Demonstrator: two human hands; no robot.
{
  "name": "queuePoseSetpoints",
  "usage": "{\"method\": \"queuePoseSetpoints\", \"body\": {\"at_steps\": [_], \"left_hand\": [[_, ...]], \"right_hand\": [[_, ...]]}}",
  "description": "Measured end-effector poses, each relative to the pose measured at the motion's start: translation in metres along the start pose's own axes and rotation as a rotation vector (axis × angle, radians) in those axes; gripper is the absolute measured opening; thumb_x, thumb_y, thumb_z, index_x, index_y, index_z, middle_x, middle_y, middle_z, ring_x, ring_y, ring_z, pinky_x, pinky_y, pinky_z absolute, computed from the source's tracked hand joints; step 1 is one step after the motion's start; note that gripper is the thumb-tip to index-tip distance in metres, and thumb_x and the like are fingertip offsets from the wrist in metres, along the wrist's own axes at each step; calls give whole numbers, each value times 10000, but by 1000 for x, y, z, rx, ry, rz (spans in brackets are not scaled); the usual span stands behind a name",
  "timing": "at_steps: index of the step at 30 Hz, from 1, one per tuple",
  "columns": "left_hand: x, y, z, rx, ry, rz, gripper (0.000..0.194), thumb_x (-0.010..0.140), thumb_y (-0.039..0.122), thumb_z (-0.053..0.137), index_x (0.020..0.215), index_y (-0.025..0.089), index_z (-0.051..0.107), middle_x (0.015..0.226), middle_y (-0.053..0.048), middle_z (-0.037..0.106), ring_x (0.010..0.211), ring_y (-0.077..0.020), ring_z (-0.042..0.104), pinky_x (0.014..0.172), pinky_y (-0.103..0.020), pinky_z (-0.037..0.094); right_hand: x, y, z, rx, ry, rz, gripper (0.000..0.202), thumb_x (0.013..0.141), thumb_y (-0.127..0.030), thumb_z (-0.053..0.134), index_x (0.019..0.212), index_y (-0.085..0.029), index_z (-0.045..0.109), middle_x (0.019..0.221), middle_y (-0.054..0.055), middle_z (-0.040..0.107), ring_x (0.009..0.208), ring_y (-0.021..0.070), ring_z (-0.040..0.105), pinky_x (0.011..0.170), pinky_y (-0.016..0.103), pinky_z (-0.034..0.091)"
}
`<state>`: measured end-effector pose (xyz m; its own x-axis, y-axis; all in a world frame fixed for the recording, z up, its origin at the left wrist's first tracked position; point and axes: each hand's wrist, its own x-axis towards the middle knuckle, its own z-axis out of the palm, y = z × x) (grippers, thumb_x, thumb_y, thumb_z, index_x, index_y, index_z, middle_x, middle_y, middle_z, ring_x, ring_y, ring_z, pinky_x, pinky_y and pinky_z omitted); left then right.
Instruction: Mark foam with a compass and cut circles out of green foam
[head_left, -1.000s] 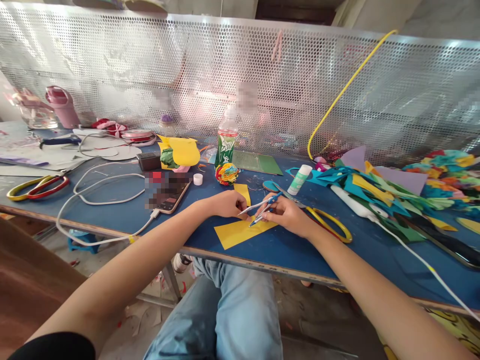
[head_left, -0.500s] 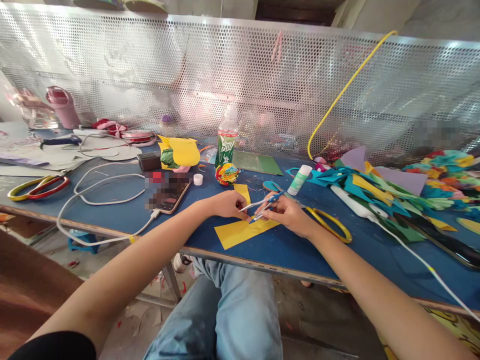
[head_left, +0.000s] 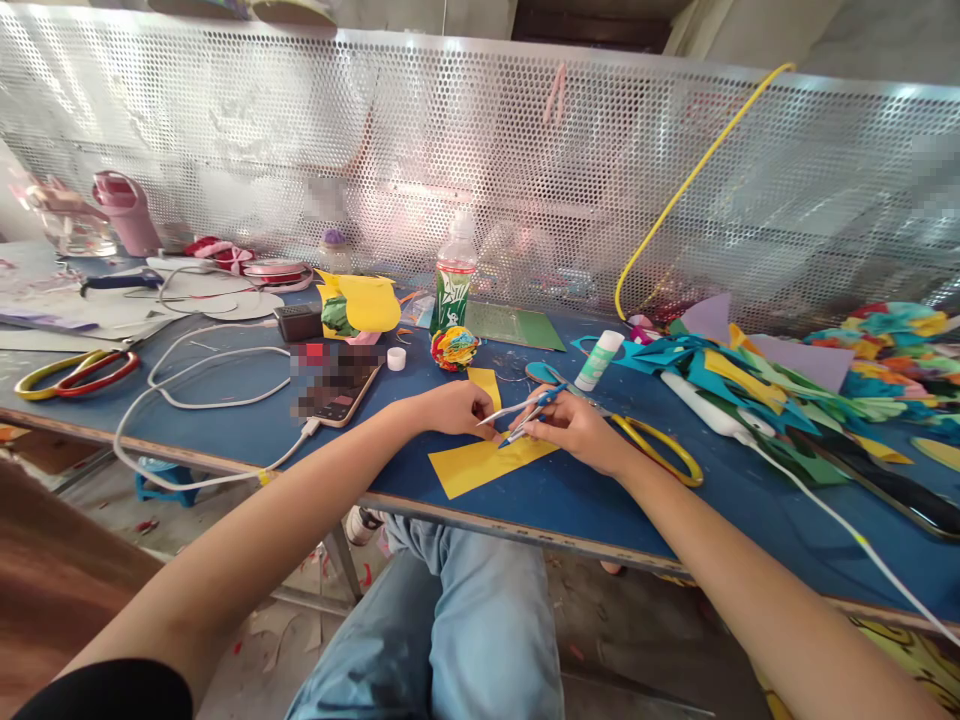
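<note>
Over the blue table, my right hand [head_left: 576,428] grips small blue-and-white scissors [head_left: 517,410]. Their two blades stand apart and point left, the tips close to my left fingertips. My left hand [head_left: 459,408] has its fingers pinched together; whatever lies between them is hidden. Beneath both hands a yellow paper sheet [head_left: 469,472] lies flat near the table's front edge. Just behind my left hand lies a yellow paper strip [head_left: 486,382], partly covered by the fingers.
Behind stand a green-labelled bottle [head_left: 453,285], a colourful paper ball [head_left: 454,348] and a glue stick [head_left: 600,360]. Yellow-handled scissors [head_left: 664,452] lie right, beside a white glue gun [head_left: 705,410] and paper scraps [head_left: 739,380]. Leftward are a phone [head_left: 352,385] and white cable [head_left: 157,400].
Both hands and the scissors stay almost in place; the blade tips have shifted only very slightly. Nothing has been picked up or put down.
</note>
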<state>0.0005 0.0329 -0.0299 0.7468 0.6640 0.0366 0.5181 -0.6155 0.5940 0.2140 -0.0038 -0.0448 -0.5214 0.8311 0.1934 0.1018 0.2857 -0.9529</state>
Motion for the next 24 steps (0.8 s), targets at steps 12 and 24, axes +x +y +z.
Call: {"method": "queuePoseSetpoints", "body": {"at_steps": [12, 24], "left_hand": [[0, 2, -1, -11, -5, -8, 250, 663, 367, 679, 684, 122, 636, 577, 34, 520, 539, -87, 419, 504, -216, 277], [-1, 3, -2, -3, -4, -14, 288, 662, 403, 679, 706, 121, 643, 569, 35, 510, 538, -91, 417, 501, -221, 269]], "right_hand": [[0, 1, 0, -25, -49, 36, 229, 753, -294, 670, 843, -212, 476, 847, 34, 709, 776, 176, 671, 730, 308, 503], [1, 3, 0, -28, -31, 53, 244, 739, -316, 679, 849, -208, 489, 861, 41, 701, 817, 192, 668, 782, 334, 502]]}}
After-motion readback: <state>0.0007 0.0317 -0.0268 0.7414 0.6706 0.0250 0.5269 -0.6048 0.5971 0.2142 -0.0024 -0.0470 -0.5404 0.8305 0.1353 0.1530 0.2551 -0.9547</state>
